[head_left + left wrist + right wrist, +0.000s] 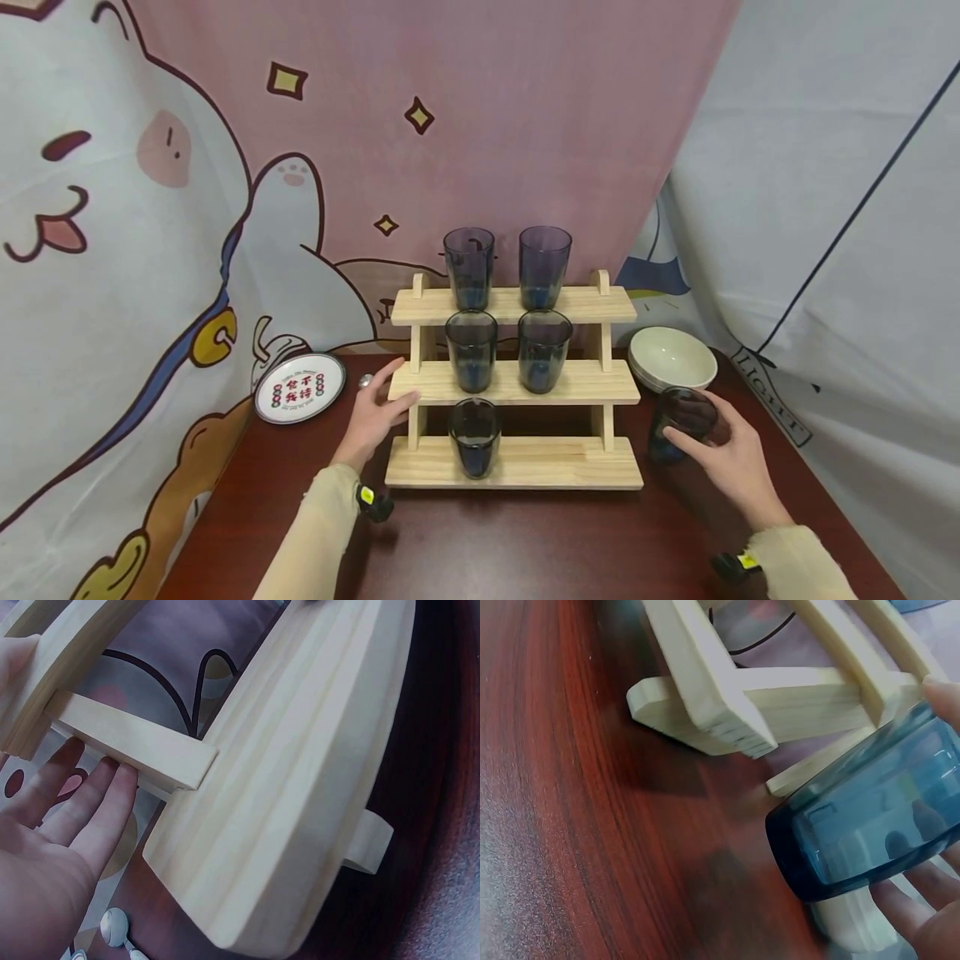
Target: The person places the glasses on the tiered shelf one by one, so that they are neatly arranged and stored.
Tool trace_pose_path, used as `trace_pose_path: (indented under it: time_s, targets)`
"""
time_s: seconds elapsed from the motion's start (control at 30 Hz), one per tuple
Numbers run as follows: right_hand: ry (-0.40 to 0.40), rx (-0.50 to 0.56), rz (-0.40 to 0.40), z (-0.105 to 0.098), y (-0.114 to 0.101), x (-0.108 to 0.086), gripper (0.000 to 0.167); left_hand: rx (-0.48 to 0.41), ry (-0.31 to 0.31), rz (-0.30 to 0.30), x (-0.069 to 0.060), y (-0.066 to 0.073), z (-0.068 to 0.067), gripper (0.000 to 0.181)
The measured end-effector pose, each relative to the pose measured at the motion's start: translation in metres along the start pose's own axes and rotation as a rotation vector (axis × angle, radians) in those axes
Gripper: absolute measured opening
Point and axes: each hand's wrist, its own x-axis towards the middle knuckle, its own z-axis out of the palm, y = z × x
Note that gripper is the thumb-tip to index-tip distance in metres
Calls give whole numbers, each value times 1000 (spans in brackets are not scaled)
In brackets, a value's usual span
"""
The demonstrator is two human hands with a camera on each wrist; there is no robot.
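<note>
A three-tier wooden display shelf [525, 473] stands on the table, holding several tinted drinking glasses: a pair on the top tier, a pair on the middle one and a single glass [475, 437] left on the bottom. My left hand [372, 419] holds the middle board's left end, thumb at its front; in the left wrist view the fingers [105, 817] lie against the upright [135, 739]. To the right of the shelf, my right hand [738, 471] grips another dark blue glass [870, 806] around its side, tilted and apart from the shelf.
Stacked pale bowls [672, 358] stand behind my right hand. At the left back a white plate with red lettering [300, 388] leans near the cloth backdrop [540, 108]. A spoon [115, 927] lies beside the shelf's left end. The dark red table [495, 542] extends in front.
</note>
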Motion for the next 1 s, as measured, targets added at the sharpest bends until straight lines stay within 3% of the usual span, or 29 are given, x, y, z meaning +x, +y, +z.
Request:
trace_pose_path:
  time_s: [0.2, 0.47, 0.73, 1.0]
  targets:
    - [37, 50, -12, -14, -14, -8, 75, -11, -2, 4, 1, -1, 0, 73]
    - [18, 114, -23, -21, -44, -16, 75, 2, 10, 5, 0, -1, -1, 74]
    - [-41, 215, -115, -13, -75, -21, 74, 18, 21, 5, 1, 0, 0, 71]
    - [-125, 268, -154, 3, -94, -23, 77, 20, 4, 13, -2, 3, 1, 73]
